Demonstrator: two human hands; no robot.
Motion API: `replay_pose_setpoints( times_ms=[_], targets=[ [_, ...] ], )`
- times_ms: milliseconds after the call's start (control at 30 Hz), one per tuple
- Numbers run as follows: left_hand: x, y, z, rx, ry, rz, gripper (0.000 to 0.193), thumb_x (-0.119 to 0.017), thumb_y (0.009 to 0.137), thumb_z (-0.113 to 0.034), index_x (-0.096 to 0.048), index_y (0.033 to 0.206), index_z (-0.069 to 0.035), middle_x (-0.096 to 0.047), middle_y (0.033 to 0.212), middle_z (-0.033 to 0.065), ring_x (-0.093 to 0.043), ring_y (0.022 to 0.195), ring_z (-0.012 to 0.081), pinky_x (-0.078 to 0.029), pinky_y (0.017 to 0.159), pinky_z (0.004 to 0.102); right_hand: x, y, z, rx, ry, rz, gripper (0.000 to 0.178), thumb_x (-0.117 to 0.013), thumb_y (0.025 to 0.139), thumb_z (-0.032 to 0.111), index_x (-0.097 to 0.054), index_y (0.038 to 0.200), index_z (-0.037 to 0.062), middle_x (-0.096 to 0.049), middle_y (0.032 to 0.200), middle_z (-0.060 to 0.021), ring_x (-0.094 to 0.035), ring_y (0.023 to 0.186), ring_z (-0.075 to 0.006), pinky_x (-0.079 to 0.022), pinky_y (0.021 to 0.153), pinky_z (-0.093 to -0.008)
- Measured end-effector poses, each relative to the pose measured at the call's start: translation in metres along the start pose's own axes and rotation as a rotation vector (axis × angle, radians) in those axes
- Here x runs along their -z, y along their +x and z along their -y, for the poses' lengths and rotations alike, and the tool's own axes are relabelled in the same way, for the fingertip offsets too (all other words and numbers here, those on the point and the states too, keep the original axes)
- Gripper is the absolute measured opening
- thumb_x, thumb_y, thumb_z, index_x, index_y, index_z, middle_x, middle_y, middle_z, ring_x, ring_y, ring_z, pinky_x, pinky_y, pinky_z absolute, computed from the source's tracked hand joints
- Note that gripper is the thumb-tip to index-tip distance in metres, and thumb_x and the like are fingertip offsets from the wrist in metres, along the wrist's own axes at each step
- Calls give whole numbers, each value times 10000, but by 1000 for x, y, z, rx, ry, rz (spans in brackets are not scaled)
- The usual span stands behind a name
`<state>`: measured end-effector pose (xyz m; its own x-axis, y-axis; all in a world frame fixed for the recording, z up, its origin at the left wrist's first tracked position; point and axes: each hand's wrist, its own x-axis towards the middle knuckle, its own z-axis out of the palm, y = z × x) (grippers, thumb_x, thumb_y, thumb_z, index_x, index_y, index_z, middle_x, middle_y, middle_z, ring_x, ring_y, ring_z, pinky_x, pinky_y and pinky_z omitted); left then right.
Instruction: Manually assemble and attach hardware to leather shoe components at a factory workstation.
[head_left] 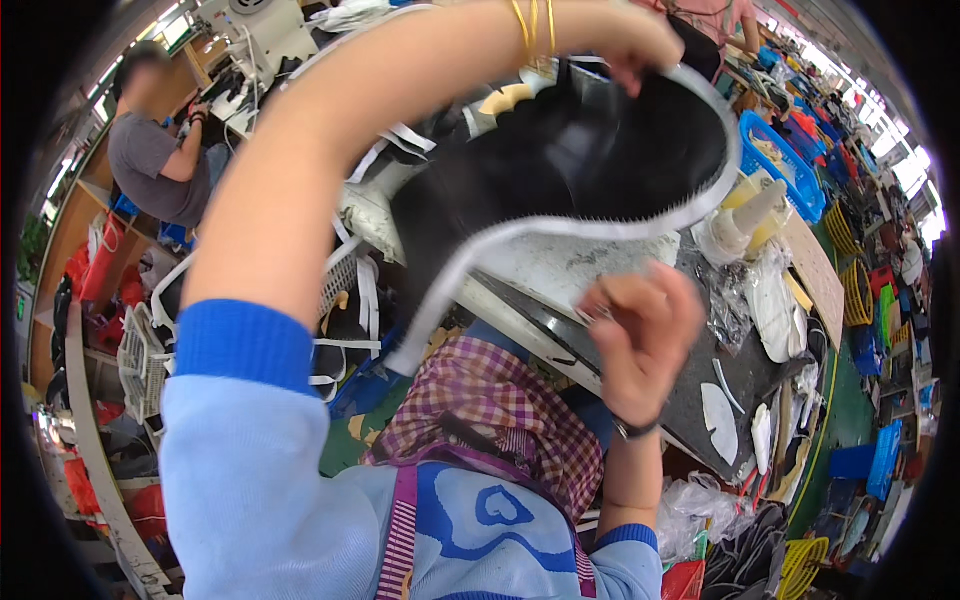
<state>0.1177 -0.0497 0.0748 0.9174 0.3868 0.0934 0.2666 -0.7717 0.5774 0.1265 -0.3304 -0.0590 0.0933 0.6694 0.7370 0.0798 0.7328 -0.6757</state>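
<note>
Left arm (265,215) is arched; piece (590,155) is pinched by left hand (645,40); right hand (648,345) is curled (grip unclear); twisting is best avoided.

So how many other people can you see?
2: a person in grey at far left, and a person in pink, partly cut off, at the top, beyond your left hand. Others may be hidden.
</note>
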Motion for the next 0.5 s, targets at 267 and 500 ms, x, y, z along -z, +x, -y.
replay_pose_setpoints(
  times_ms=[267, 500],
  targets=[
    [-60, -60, 61, -227, 629, -781, 607, -559, 757, -481, -501, 1029, 59, -596, 897, 193, -626, 740, 273, -487, 604, 345, 2, -17, -86, -441, -205, 5, 298, -549, 748, -15, -527, 1036, 57, -558, 763, -111, -551, 699, -233, -435, 655, -284],
    [-99, -146, 71, 622, -291, 41, 494, -561, 806, -442, -593, 1002, 10, -618, 882, 49, -566, 714, 79, -463, 654, 231, -4, -3, -87, -474, -224, -122, 266, -590, 735, -12, -511, 982, 45, -541, 725, -34, -549, 660, -109, -438, 613, -220]
  ],
)
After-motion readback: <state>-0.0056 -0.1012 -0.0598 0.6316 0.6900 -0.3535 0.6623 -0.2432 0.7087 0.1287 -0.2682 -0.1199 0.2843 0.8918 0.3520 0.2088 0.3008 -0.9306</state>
